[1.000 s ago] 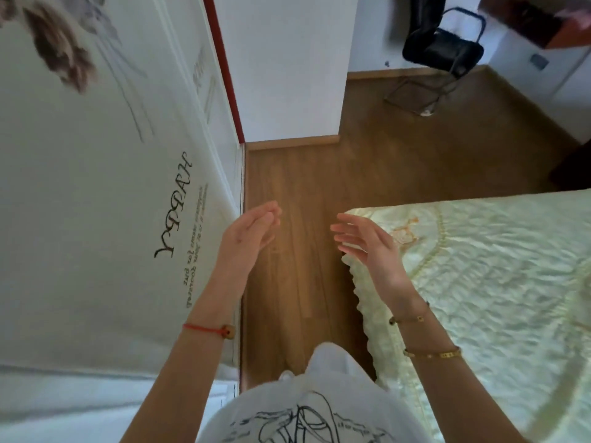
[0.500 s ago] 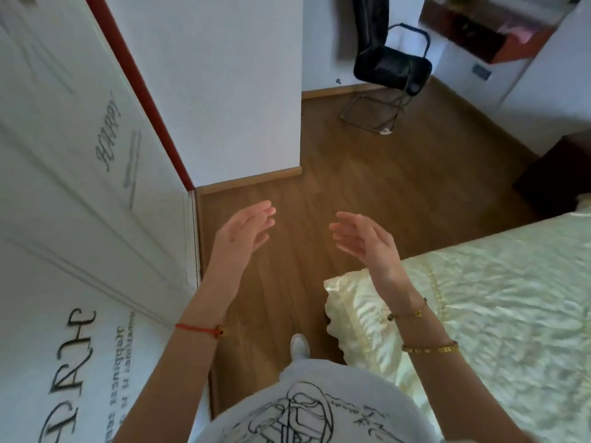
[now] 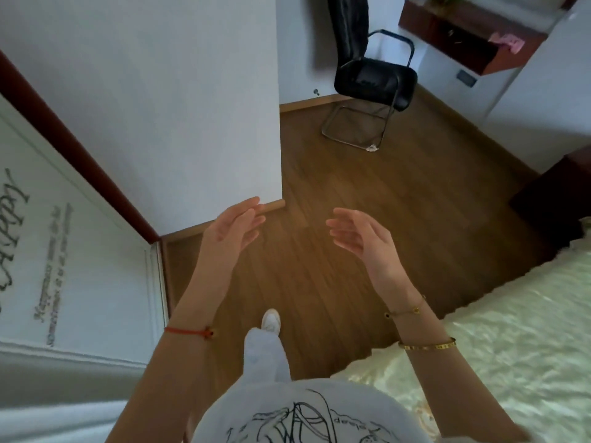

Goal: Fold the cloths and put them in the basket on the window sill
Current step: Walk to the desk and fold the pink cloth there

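My left hand [image 3: 228,233] is raised over the wooden floor, fingers apart, holding nothing. My right hand [image 3: 364,239] is raised at the same height about a hand's width to its right, also open and empty. The two palms face each other. No cloths, no basket and no window sill are in view. A pink cloth-like thing [image 3: 508,43] lies on a dark wall shelf [image 3: 463,49] at the far upper right.
A bed with a pale yellow cover [image 3: 511,346] fills the lower right. A white wardrobe door with lettering [image 3: 64,251] stands at the left, a white wall corner [image 3: 278,139] ahead. A black chair [image 3: 374,78] stands at the back. Wooden floor [image 3: 351,187] runs between them.
The view has swung right and forward: the wardrobe door slid left, the bed moved lower right, the chair and shelf came closer. Both hands stay raised and open. One foot has stepped forward.
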Tool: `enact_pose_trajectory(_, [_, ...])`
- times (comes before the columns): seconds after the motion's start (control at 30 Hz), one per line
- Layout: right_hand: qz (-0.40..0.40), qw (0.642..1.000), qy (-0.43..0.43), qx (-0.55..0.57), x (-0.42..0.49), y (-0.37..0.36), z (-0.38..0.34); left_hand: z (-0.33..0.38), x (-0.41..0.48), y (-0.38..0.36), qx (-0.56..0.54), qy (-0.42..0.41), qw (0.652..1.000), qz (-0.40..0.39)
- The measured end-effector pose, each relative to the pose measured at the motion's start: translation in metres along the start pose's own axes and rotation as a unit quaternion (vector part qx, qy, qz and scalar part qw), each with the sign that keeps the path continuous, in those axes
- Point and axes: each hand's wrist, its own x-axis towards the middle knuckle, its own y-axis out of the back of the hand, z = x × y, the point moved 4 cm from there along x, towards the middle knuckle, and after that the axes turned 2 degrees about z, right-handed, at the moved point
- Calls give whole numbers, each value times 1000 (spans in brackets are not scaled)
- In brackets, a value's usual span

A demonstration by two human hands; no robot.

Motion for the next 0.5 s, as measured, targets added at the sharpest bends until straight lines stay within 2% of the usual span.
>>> enact_pose_trajectory(0.2, [60, 998, 11, 23, 132, -5, -30, 21, 161, -24, 18, -11, 997, -72])
enact_pose_trajectory(0.5, [162, 984, 7, 69, 291, 44, -47, 30, 365, -133, 51, 14, 982, -179])
